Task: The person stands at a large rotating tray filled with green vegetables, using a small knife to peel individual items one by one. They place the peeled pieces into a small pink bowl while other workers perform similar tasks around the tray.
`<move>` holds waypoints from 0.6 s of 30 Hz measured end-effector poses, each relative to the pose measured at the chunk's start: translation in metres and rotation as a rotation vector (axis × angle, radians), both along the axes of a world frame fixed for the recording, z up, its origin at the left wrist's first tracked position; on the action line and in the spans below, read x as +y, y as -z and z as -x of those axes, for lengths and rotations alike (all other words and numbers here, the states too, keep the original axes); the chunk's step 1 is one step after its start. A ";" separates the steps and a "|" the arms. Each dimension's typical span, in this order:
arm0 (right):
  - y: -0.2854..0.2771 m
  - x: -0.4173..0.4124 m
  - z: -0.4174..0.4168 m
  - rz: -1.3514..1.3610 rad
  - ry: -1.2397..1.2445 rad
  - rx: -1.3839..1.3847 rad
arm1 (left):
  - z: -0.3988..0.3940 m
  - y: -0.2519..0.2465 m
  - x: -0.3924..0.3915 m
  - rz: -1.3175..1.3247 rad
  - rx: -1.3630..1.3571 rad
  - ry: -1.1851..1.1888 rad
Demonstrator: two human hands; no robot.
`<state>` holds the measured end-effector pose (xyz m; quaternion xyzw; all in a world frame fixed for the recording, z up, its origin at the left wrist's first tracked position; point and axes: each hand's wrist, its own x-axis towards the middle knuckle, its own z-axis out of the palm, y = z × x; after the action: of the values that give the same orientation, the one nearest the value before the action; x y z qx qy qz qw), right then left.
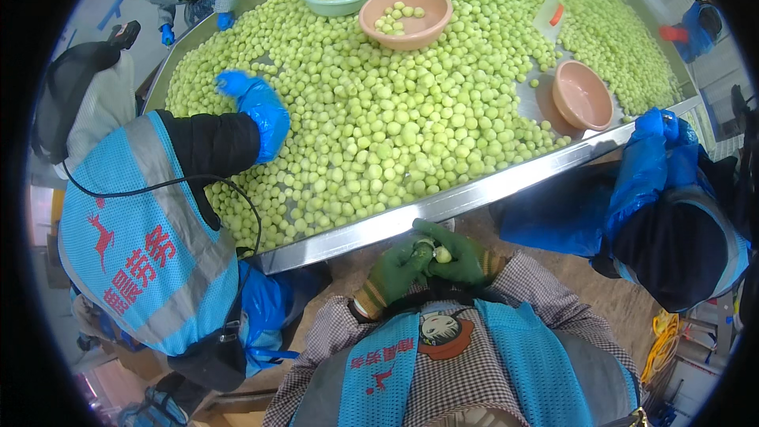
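Observation:
My left hand and my right hand, both in green knit gloves with striped cuffs, meet close in front of my chest. A small pale-green round fruit sits in the fingers of my right hand. My left fingers are curled right beside it; a small shiny bit shows there, too small to name, and whether they grip anything is hidden. Just beyond my hands runs the metal rim of a large sorting table. Heaped over the table are many similar green fruits.
Fruit lies in a green basin and a pink basin. Another pink basin leans tilted near the right rim. A clear scraper-like piece with an orange grip rests on the fruit. Co-workers stand left and right.

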<state>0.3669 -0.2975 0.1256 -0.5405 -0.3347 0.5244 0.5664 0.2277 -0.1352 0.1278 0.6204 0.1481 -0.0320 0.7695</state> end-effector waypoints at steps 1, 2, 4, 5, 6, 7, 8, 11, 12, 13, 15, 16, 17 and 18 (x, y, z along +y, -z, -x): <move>0.003 0.000 0.000 0.002 -0.007 0.003 | 0.001 0.000 0.002 -0.021 0.015 0.044; 0.005 0.000 -0.001 0.024 -0.030 -0.070 | 0.000 0.000 0.002 -0.055 -0.020 0.043; 0.007 0.003 -0.004 0.070 -0.077 -0.218 | -0.004 0.001 -0.002 -0.121 -0.092 0.039; 0.011 0.003 -0.003 0.068 -0.084 -0.224 | -0.003 0.008 -0.005 -0.097 -0.087 0.030; 0.015 0.004 -0.001 0.065 -0.090 -0.230 | -0.001 0.017 -0.007 -0.073 -0.083 0.021; 0.017 0.005 0.001 0.061 -0.096 -0.236 | 0.001 0.023 -0.010 -0.050 -0.078 0.012; 0.018 0.006 0.003 0.044 -0.074 -0.108 | 0.004 0.027 -0.013 -0.095 -0.088 0.007; 0.019 0.005 0.015 0.018 0.012 0.180 | 0.009 0.032 -0.020 -0.211 -0.076 0.001; 0.024 0.004 0.019 0.019 0.046 0.203 | 0.008 0.034 -0.021 -0.243 -0.053 -0.004; 0.029 0.002 0.022 0.020 0.079 0.227 | 0.008 0.036 -0.021 -0.275 -0.030 -0.008; 0.037 0.000 0.028 0.029 0.131 0.306 | 0.007 0.033 -0.020 -0.272 0.017 -0.007; 0.040 -0.001 0.031 0.033 0.157 0.347 | 0.008 0.032 -0.019 -0.270 0.042 -0.005; 0.042 -0.002 0.031 0.044 0.166 0.343 | 0.008 0.037 -0.021 -0.300 0.016 -0.039; 0.039 -0.002 0.031 0.055 0.173 0.338 | 0.006 0.042 -0.023 -0.331 -0.012 -0.076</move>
<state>0.3358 -0.2992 0.0862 -0.4870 -0.1725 0.5660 0.6424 0.2213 -0.1584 0.0861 0.7329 0.1701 0.0256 0.6582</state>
